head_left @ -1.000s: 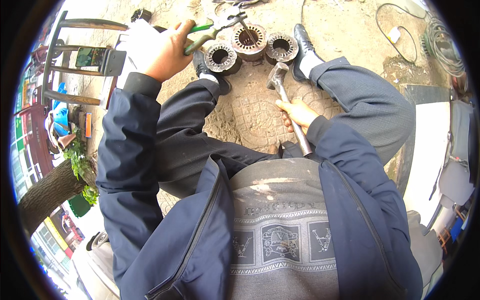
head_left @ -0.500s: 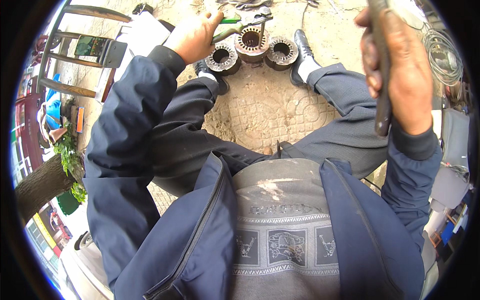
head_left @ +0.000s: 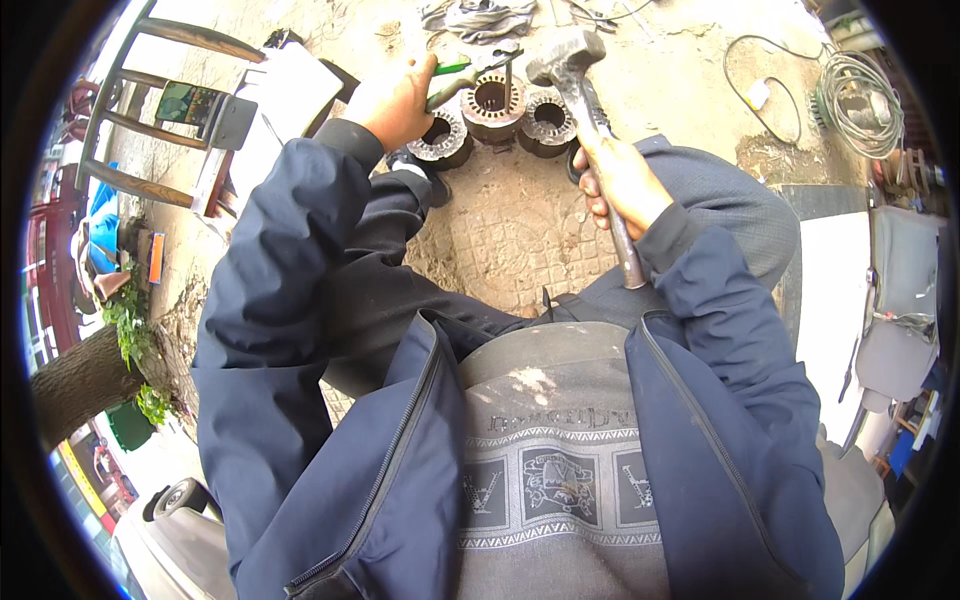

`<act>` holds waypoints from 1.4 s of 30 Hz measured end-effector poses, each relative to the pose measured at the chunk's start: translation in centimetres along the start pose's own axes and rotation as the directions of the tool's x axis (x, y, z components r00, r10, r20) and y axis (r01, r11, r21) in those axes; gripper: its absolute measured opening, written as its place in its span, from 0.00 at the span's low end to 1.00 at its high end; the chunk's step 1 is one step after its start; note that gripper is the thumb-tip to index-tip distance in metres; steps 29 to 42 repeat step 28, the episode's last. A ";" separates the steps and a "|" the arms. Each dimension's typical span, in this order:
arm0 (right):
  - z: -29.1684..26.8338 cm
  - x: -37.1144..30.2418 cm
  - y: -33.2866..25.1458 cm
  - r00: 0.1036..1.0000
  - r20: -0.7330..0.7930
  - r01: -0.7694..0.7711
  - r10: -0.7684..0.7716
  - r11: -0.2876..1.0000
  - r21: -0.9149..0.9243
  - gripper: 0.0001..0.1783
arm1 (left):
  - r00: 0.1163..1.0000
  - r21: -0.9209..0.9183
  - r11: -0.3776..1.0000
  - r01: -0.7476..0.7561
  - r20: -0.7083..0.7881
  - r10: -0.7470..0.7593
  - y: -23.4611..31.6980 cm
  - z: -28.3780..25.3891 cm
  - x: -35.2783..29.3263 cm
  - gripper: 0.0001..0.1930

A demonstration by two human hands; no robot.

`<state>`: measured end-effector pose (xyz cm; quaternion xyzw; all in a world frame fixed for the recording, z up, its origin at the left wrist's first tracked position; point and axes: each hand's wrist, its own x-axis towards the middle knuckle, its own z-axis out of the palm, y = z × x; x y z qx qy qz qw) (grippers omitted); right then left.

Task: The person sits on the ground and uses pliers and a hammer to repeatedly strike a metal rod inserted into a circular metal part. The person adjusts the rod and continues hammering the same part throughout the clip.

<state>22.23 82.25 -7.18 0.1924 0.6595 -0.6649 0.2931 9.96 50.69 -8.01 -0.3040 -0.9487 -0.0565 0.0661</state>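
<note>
My left hand point(head_left: 397, 103) is closed round the green handles of a pair of pliers point(head_left: 478, 66). The plier jaws reach over the middle one of three motor stator cores and hold a thin metal rod point(head_left: 508, 84) upright against its slotted rim. That middle core point(head_left: 480, 122) stands a little farther off than the left core point(head_left: 443, 146) and the right core point(head_left: 546, 135). My right hand point(head_left: 625, 180) grips a hammer point(head_left: 572, 62) by its long handle. The hammer head is above and to the right of the cores, apart from the rod.
A wooden chair frame point(head_left: 140, 180) with a phone point(head_left: 187, 104) on it stands at the left. Grey rags point(head_left: 480, 18) lie beyond the cores. Coiled cable point(head_left: 860, 105) is at the right. A tree trunk point(head_left: 88, 372) shows at far left; my legs flank the cores.
My right hand has swung the hammer down and left from the upper right, bringing its head near the cores. My left hand still holds the pliers at the middle core.
</note>
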 end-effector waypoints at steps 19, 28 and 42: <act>2.2 4.0 12.4 0.893 0.151 -0.441 0.424 0.891 0.104 0.25 | 0.994 -0.120 0.992 0.041 -0.097 -0.053 -2.0 -3.3 -0.7 0.26; 0.5 4.0 13.0 0.891 0.128 -0.448 0.436 0.889 0.091 0.26 | 0.991 0.193 0.980 -0.057 0.132 0.032 -1.8 -4.3 0.8 0.40; 0.5 4.0 13.0 0.891 0.128 -0.448 0.436 0.889 0.091 0.26 | 0.991 0.193 0.980 -0.057 0.132 0.032 -1.8 -4.3 0.8 0.40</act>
